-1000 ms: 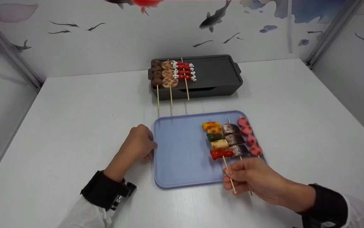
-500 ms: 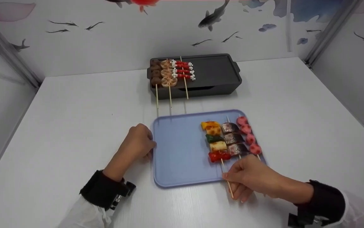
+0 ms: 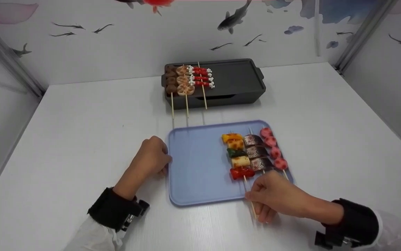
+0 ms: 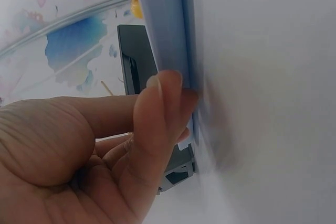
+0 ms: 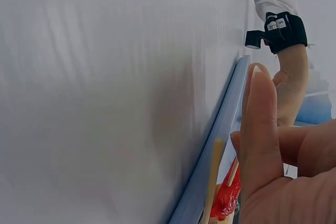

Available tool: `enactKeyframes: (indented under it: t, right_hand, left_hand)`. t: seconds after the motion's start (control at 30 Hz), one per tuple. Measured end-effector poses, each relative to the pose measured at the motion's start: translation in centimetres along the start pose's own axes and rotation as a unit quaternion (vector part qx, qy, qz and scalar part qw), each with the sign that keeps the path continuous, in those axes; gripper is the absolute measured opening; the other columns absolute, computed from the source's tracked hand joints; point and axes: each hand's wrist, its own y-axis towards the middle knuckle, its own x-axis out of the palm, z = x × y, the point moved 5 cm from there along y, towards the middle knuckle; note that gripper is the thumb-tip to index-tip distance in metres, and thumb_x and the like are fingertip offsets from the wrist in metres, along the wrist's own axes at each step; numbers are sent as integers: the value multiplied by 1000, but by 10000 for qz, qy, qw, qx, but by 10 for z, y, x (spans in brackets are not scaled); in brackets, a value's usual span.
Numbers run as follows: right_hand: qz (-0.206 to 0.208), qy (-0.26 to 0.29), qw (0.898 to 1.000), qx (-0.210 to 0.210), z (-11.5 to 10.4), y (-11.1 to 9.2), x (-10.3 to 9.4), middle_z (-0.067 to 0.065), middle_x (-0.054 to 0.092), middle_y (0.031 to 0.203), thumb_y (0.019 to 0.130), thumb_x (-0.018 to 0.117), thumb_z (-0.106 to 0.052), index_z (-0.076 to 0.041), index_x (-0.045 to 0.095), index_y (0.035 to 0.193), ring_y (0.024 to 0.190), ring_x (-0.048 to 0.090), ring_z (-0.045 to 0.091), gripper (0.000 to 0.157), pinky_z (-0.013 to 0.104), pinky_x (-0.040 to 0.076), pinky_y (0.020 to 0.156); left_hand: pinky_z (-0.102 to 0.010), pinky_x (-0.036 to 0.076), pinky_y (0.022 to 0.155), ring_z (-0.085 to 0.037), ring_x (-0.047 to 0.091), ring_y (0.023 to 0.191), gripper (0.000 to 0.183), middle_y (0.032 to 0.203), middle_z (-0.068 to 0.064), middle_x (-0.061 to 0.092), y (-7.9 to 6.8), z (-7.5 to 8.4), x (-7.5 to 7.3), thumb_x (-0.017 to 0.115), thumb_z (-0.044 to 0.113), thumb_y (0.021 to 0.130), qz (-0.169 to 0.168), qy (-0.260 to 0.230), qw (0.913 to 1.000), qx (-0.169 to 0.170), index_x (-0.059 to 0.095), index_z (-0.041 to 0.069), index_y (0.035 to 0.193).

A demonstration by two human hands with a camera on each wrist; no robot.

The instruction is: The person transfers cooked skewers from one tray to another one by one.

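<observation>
A blue tray (image 3: 198, 167) lies on the white table. My left hand (image 3: 149, 157) pinches its left rim, thumb and fingertips meeting at the edge in the left wrist view. Over the tray's front right corner, my right hand (image 3: 273, 195) holds the bare stick of a toy vegetable skewer (image 3: 240, 161), with yellow, green, cream and red pieces. That skewer lies along the tray, and its red piece (image 5: 227, 198) shows below the fingers in the right wrist view. Right of it are a dark fish-piece skewer (image 3: 257, 152) and a pink ball skewer (image 3: 275, 152); my hand hides part of their sticks.
A black tabletop grill (image 3: 237, 76) stands behind the tray by the back wall. On its left half lie a brown ball skewer (image 3: 171, 80), a lotus-root skewer (image 3: 185, 89) and a red-and-white skewer (image 3: 202, 78), sticks jutting over the front. Printed panels (image 3: 134, 42) enclose the table.
The vegetable skewer has come down onto the tray, shifting slightly toward me. My right hand has lowered and turned with it. My left hand keeps its place at the rim.
</observation>
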Motion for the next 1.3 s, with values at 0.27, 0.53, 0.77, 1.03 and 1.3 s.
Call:
enactKeyframes:
  t: [0.27, 0.53, 0.77, 1.03, 1.3]
  right_hand:
    - [393, -605, 9964, -446, -7, -2, -16, 9, 69, 67, 102, 71, -30, 0, 71, 86, 53, 69, 20, 33, 30, 58, 49]
    - [2549, -2593, 9134, -1831, -25, -8, -76, -3, 65, 68, 101, 72, -15, -7, 77, 92, 55, 53, 11, 13, 24, 37, 49]
    - [2918, -3115, 8933, -1409, -9, 3, -130, 6, 73, 86, 101, 69, -13, -1, 78, 99, 64, 54, 17, 15, 31, 41, 57]
    - [1698, -2411, 9551, -292, 19, 21, -144, 3, 71, 71, 92, 69, -11, -1, 79, 86, 64, 64, 17, 15, 31, 49, 56]
    - [1460, -2273, 9627, -160, 25, 25, -140, 2, 66, 62, 89, 71, -14, -5, 79, 81, 56, 57, 17, 15, 28, 41, 49]
  left_hand:
    - [-23, 50, 43, -17, 64, 44, 19, 55, -13, 66, 1, 1, -1, 63, -9, 91, 8, 73, 10000, -4, 71, -7, 74]
    - [-23, 47, 42, -15, 62, 42, 21, 54, -11, 66, 1, 1, -2, 64, -9, 91, 27, 101, 9999, 91, 71, -5, 71]
    - [-22, 46, 42, -13, 60, 41, 24, 52, -8, 64, 0, 1, -2, 64, -8, 90, 84, 182, 9997, 166, 71, -4, 67]
    - [-23, 49, 42, -16, 63, 42, 17, 53, -11, 65, 0, 0, -1, 63, -8, 90, 37, 78, 10000, 49, 73, -7, 76]
    - [-24, 50, 43, -18, 65, 44, 15, 55, -11, 66, 1, 0, -1, 64, -8, 90, 48, 87, 10000, 11, 74, -7, 79]
